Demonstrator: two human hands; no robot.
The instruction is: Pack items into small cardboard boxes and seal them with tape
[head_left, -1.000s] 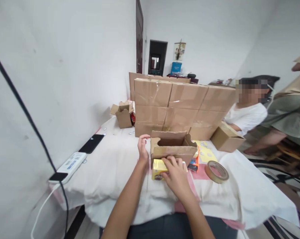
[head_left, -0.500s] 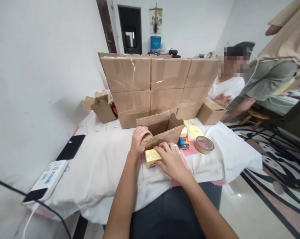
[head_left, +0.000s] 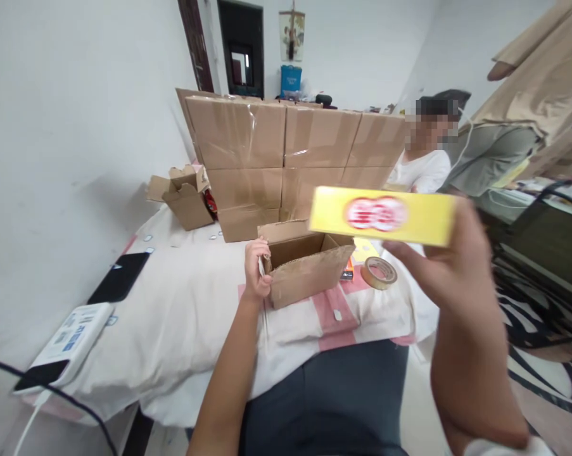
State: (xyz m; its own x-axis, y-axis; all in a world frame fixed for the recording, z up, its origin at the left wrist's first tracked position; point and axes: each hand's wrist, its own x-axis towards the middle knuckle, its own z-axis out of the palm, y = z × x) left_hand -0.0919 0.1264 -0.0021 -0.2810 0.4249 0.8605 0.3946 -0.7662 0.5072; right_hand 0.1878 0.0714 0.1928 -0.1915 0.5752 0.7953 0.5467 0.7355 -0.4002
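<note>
An open cardboard box (head_left: 309,275) stands on the cloth-covered table in front of me, its top flaps up. My left hand (head_left: 257,266) grips the box's left end, fingers over the rim and thumb on the near side. Raised close to the camera, my right hand (head_left: 457,266) holds a yellow carton (head_left: 423,218) with red and white lettering by its right end. The carton is slightly blurred and hangs above the right side of the box. Partly hidden behind the box's right end lies a small orange and dark packet (head_left: 347,271).
A roll of tape (head_left: 379,273) lies right of the box. Behind stands a wall of taped cardboard boxes (head_left: 238,136). A smaller open box (head_left: 188,206), a black phone (head_left: 119,277) and a white power strip (head_left: 69,339) are at left. A person (head_left: 423,164) sits beyond at right.
My right hand has lifted the yellow carton from the table in front of the box, up and right toward the camera. My left hand stays at the box's left end.
</note>
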